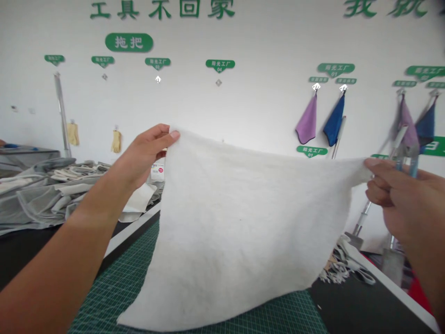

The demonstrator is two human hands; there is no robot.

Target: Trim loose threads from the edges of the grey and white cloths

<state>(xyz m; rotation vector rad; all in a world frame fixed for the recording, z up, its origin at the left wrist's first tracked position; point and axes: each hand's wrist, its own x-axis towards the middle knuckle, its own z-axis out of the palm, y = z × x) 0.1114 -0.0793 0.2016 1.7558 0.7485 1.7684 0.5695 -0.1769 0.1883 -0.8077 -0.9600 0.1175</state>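
A soft white sheet of wadding or felt (229,232) hangs in front of me, lifted by its two upper corners. My left hand (146,155) pinches the upper left corner between thumb and fingers. My right hand (403,195) grips the upper right corner. The sheet droops in a curve, and its lower edge reaches down over a green gridded cutting mat (292,317). The sheet hides most of the mat.
A heap of grey fabric pieces (45,195) lies at the left behind my arm. Grey scraps (342,264) sit on a black table top (361,306) at the right. A white wall holds hanging cloths, yellow gloves (116,141) and green signs.
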